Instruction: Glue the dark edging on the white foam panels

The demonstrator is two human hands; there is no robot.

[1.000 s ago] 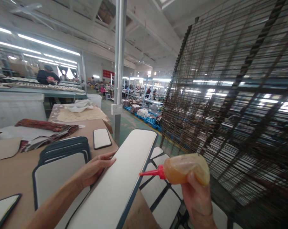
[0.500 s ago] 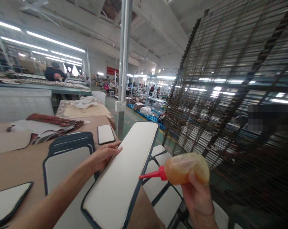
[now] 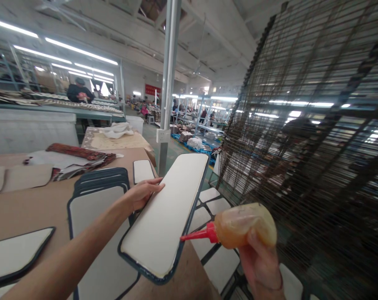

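A long white panel (image 3: 168, 212) with rounded corners and a dark blue edge is tilted up in front of me. My left hand (image 3: 145, 193) grips its left long side, thumb on the white face. In my right hand (image 3: 259, 262) is a squeeze bottle (image 3: 245, 225) of amber liquid, lying sideways. Its red nozzle (image 3: 197, 236) points left, with the tip at the panel's right edge; whether it touches I cannot tell. Wet-looking, shiny spots show along the dark edge near the panel's lower end. Below my left forearm lies a stack of similar panels (image 3: 98, 208).
More panels (image 3: 220, 266) lie lower down at the right. A small panel (image 3: 142, 171) and patterned fabric (image 3: 79, 154) are on the brown table (image 3: 60, 208). A metal pole (image 3: 168, 83) stands ahead, a wire mesh rack (image 3: 301, 104) at the right. Another person (image 3: 79, 91) works far left.
The nozzle tip is now lower along the panel's right edge. The panel's bottom end has come fully into view. The whole scene has shifted slightly right.
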